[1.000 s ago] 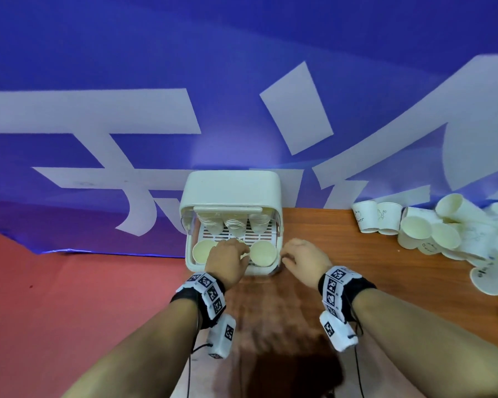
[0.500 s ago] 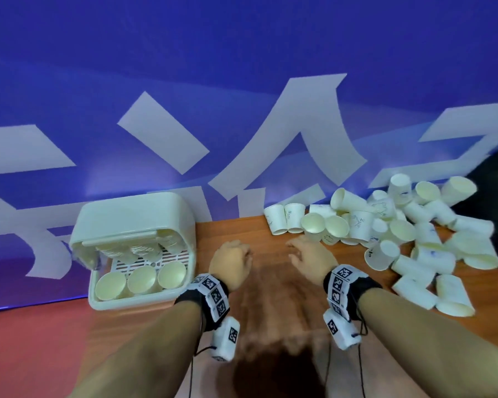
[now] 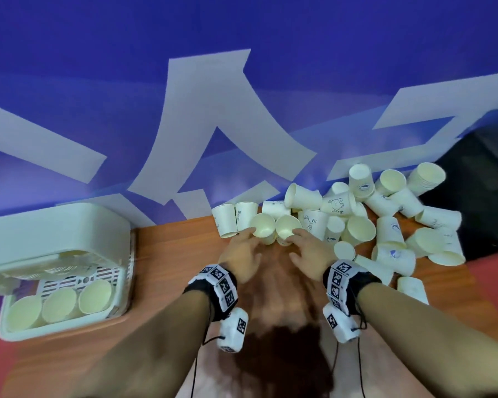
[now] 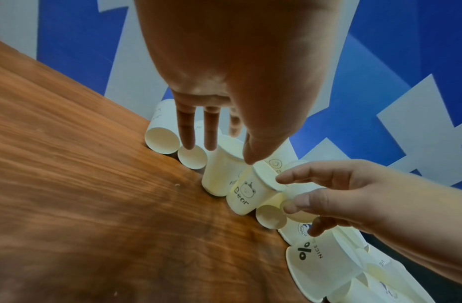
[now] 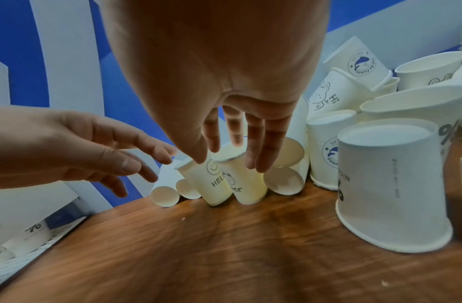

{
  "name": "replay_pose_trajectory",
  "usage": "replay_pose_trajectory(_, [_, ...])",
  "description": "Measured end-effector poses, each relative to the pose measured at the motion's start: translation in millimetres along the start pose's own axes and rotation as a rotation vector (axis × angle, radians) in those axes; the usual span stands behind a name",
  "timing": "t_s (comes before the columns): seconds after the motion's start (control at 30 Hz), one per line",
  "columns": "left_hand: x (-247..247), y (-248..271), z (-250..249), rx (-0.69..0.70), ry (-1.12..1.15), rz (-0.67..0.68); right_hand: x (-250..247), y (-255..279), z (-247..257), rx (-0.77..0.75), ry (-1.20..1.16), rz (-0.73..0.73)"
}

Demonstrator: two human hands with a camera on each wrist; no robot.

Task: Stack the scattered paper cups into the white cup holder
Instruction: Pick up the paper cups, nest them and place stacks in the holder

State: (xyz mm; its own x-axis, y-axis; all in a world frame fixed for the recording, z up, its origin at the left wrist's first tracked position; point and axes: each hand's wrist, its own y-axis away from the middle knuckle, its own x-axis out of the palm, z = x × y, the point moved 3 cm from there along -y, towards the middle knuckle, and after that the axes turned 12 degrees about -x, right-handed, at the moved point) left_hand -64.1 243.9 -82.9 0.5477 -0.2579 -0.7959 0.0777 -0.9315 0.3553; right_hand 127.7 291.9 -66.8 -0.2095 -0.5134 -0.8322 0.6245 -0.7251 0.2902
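Observation:
The white cup holder (image 3: 58,234) sits at the table's left with three cups (image 3: 59,304) in its front row. A pile of scattered paper cups (image 3: 385,225) lies at the right. Two upright cups stand at the pile's near left: a "HELLO" cup (image 3: 262,225) (image 5: 212,184) and a "Bear" cup (image 3: 288,225) (image 4: 248,194) (image 5: 248,188). My left hand (image 3: 249,239) (image 4: 219,153) hovers with straight, spread fingers over the HELLO cup. My right hand (image 3: 295,238) (image 5: 228,164) straddles the Bear cup's rim with thumb and fingers apart, gripping nothing.
Two cups (image 3: 236,219) lie on their sides against the blue banner (image 3: 242,110) just left of my hands. An upturned cup (image 5: 390,194) stands close on the right. Bare wooden table (image 3: 179,245) separates holder and pile.
Both hands left the holder and moved right to the pile. Their fingers uncurled and now spread over the two upright cups. The view swung right.

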Motion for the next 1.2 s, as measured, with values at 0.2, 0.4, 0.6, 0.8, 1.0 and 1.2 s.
replay_pose_trajectory(0.2, [17.3,-14.7,-11.4,-0.026,-0.055,0.116,7.4,0.1,-7.4,-0.041,-0.052,0.077])
replay_pose_trajectory(0.4, [16.1,-5.3,-9.3,-0.037,-0.091,0.103,7.9,4.3,-4.4,-0.050,-0.085,0.044])
replay_pose_trajectory(0.6, [-17.9,23.6,15.5,-0.101,-0.023,-0.137,2.4,4.0,28.5,-0.087,-0.093,-0.083])
replay_pose_trajectory(0.8, [-51.9,69.6,62.2,-0.132,0.013,-0.244,8.8,-3.6,91.7,-0.197,-0.074,-0.191])
replay_pose_trajectory(1.0, [-90.9,129.1,121.0,-0.171,-0.016,-0.365,31.6,-21.2,174.4,-0.319,-0.059,-0.182])
replay_pose_trajectory(1.2, [-134.0,189.2,189.5,-0.223,0.089,-0.465,61.1,-39.5,266.1,-0.435,-0.062,-0.200])
